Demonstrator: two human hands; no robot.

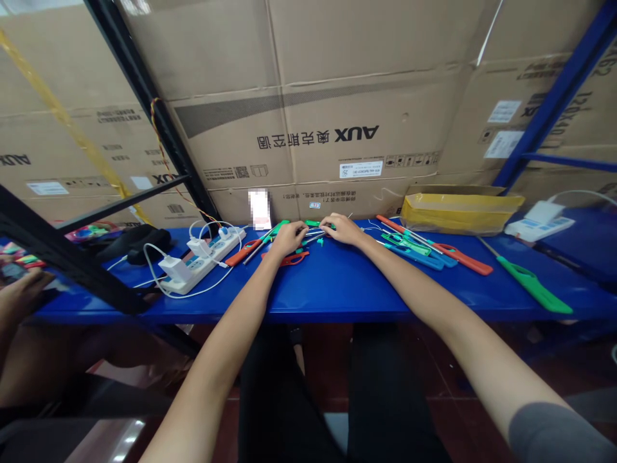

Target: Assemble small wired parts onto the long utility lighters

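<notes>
— Left hand (288, 239): what did it hold?

— Its fingers curled down, half-closed, over the thin metal tubes (311, 235) lying between both hands, but the knuckles hid any actual grip. The right hand (343, 229) came in from the other side, also half-closed, its fingertips (328, 224) at the same small cluster. I couldn't tell whether either hand was grasping.

— Why were they so close together?

— Probably because the parts lay bunched in one spot on the blue steel shelf (337, 296), with green plastic pieces (313, 224) among them.

— And the rest?

— An orange utility lighter (463, 259) and a green one (533, 285) lay flat to the right, seemingly set aside within reach. Left, a white power strip (207, 260) carried a phone charger (174, 269).
</notes>
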